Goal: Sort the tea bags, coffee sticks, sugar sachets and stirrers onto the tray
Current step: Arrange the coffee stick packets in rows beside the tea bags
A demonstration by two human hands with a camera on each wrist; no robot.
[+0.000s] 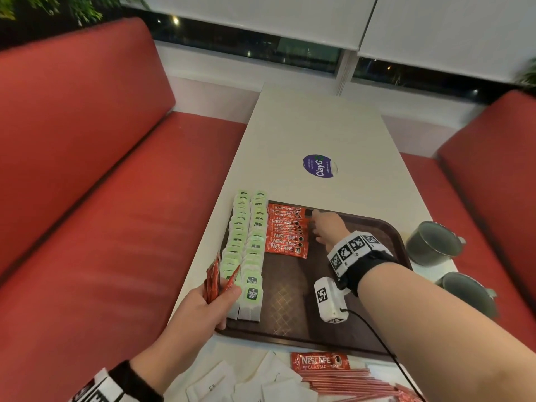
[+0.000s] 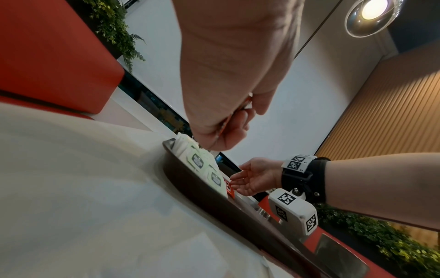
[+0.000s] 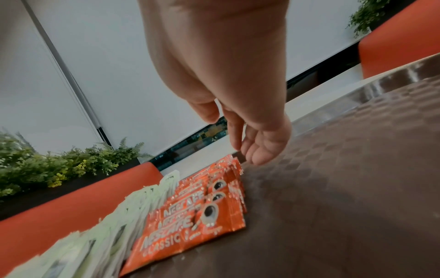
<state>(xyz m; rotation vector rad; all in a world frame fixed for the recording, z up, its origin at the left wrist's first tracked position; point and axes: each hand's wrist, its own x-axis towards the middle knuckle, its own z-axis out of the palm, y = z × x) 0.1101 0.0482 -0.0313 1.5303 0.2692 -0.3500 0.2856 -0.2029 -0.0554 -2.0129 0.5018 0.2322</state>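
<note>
brown tray [image 1: 342,340] on the counter [image 1: 313,126], two rows of tea bags [image 1: 246,245] left of right hand [image 1: 326,227] fingers [image 3: 258,152] hanging relaxed by roughly nine stacked coffee sticks [image 1: 287,232], left hand [image 1: 200,309] fingers pinching a few red sticks [image 1: 213,281], one loose stick [image 1: 319,361], two mugs [image 1: 435,242]

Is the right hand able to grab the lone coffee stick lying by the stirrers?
Probably yes: the right hand is open, holding nothing, and the lone coffee stick lies uncovered near the tray's front edge.
</note>
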